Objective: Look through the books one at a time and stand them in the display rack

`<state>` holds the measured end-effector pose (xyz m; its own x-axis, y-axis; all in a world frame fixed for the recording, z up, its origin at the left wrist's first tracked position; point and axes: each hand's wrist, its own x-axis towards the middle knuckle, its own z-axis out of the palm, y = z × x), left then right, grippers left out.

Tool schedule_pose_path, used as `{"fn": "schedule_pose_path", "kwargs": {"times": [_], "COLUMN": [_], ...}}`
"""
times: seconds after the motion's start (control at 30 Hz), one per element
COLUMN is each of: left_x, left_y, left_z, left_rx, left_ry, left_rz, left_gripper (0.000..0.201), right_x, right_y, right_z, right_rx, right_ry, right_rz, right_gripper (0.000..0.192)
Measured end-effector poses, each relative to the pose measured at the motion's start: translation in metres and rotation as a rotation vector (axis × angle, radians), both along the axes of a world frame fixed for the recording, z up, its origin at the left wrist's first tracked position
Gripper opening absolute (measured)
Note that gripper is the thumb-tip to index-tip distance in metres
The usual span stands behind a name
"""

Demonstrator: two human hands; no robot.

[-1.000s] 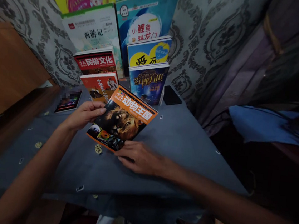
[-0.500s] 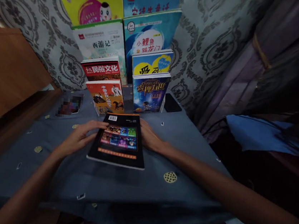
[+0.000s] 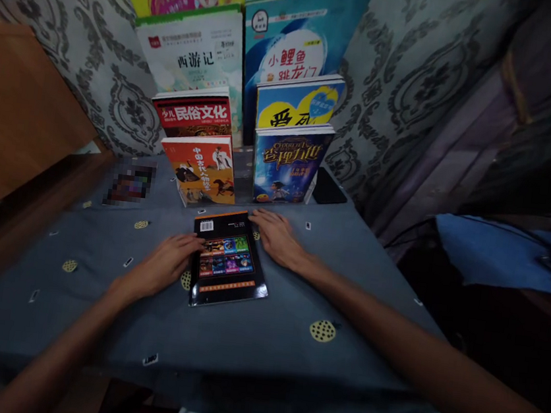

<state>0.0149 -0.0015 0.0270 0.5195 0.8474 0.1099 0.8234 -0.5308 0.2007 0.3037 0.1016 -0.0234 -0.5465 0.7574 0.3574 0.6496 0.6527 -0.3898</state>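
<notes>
Single head view, looking forward and down (close) over table (image 3: 370, 290)

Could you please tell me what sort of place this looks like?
Probably a home room: patterned wallpaper, a curtain, and a cloth-covered table with children's books stood against the wall.

Black-backed book (image 3: 227, 261): laid flat on the bench, back cover up. Thin softcover, glossy black. A white barcode label is seen at its far-left corner, a grid of small coloured pictures across the middle, an orange strip below that, and an orange edge along the far side. Slightly rotated, the near end swung toward 5 o'clock. Closed. Positioned near the bench's middle, just short of the standing row of books at 12 o'clock. Left edge is touched at 9 o'clock, far-right corner at 1 o'clock.
</notes>
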Motion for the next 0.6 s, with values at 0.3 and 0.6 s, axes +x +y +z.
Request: {"fn": "schedule_pose_path", "kwargs": {"times": [0.3,0.6], "left_x": [0.031,0.029], "left_y": [0.031,0.029], "left_z": [-0.012,-0.025], "left_rx": [0.117,0.237], "left_ry": [0.141,0.145], "left_rz": [0.153,0.155], "left_gripper": [0.029,0.03], "right_x": [-0.056,-0.016], "right_y": [-0.023,0.014], "right_z": [0.022,0.005], "right_rx": [0.004,-0.092], "right_ry": [-0.066,0.012], "right_rz": [0.349,0.089], "right_gripper": [0.043,0.046]}}
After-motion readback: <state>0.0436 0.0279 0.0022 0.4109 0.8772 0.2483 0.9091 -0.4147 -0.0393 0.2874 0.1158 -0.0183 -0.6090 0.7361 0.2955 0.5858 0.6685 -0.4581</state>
